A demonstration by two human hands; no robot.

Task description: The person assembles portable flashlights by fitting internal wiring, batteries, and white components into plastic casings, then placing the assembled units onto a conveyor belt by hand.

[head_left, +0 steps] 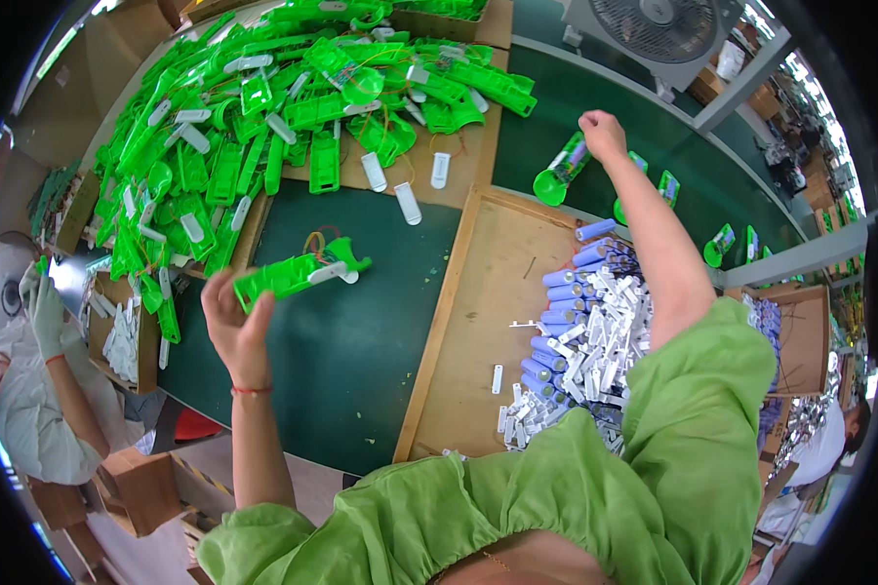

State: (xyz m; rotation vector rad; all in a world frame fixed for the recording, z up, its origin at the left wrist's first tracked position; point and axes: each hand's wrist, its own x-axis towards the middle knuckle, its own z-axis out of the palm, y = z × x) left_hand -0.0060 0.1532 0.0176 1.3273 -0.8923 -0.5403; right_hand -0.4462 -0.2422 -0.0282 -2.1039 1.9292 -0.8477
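Observation:
My left hand (232,327) has thumb and fingers closed around the left end of a green plastic casing (288,279). The casing has thin wires and a white end piece (328,273), and it is over the dark green mat (361,361). Out at the upper right, my right hand (603,135) is closed, fingertips pressed together. Just beside it, on a dark green surface, is another green casing (556,180) with a purple cell in it. Whether those fingers hold anything, I cannot make out.
A large heap of green casings (215,146) covers the far left. Right of the mat, a wood-edged tray (468,351) holds purple cells (561,317) and white plastic pieces (605,331). More filled casings (668,187) line the right. A fan (658,29) stands beyond; a gloved co-worker's hand (44,312) is left.

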